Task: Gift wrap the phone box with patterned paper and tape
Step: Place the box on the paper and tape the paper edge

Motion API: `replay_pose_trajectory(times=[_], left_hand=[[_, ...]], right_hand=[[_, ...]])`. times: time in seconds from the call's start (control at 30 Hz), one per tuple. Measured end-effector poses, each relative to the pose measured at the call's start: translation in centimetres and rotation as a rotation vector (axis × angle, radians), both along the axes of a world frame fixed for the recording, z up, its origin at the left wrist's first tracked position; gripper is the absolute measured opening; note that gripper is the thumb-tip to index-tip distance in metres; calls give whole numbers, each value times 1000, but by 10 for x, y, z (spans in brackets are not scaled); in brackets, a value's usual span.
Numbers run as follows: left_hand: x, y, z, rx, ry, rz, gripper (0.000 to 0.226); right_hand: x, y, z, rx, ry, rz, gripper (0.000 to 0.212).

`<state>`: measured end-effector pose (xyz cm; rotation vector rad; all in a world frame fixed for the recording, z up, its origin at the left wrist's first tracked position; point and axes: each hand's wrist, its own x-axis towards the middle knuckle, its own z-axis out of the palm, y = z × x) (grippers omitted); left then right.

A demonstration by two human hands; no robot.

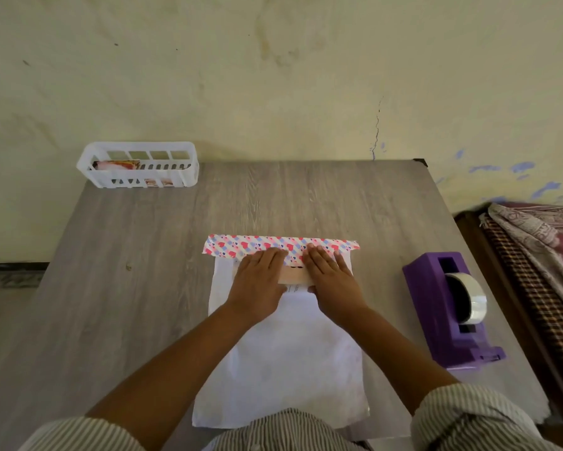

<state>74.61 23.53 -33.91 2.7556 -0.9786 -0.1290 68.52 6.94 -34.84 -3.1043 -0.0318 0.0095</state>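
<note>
Two hands lie flat on the patterned paper (281, 346), which is spread white side up from the near edge of the counter (143, 271) toward its middle, its far edge folded back so a band of hearts shows. The phone box (293, 277) sits under that fold, mostly covered; only a pale strip with dark print shows between the hands. The paper looks thin and light, likely to crease sharply, tear at a corner, or slide on the smooth wood-grain top, so it is best pressed with flat fingers along the box edges and lifted by its free edges, not pinched mid-sheet. The box looks stiff and light and should take firm pressure without giving. The left hand (259, 278) has its grip open, fingers straight and together, pressing the folded band onto the box. The right hand (333, 281) mirrors it, fingers extended flat on the fold and holding nothing. A purple tape dispenser (452, 314) with a clear roll stands near the right edge of the counter, within reach. A white basket (138, 164) sits at the far left corner.
</note>
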Motion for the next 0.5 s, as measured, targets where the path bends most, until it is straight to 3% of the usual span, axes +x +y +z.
replay_pose_trajectory(times=[0.1, 0.2, 0.33, 0.5], left_hand=[[14, 0, 3, 171, 6, -75, 96], [21, -3, 2, 266, 58, -123, 90], [10, -6, -4, 233, 52, -95, 77], [17, -3, -1, 21, 41, -86, 62]], right_hand=[[-7, 0, -9, 3, -102, 25, 75], [-14, 2, -14, 32, -194, 41, 68], [-14, 7, -13, 69, -262, 1, 57], [-31, 26, 6, 492, -259, -478, 61]])
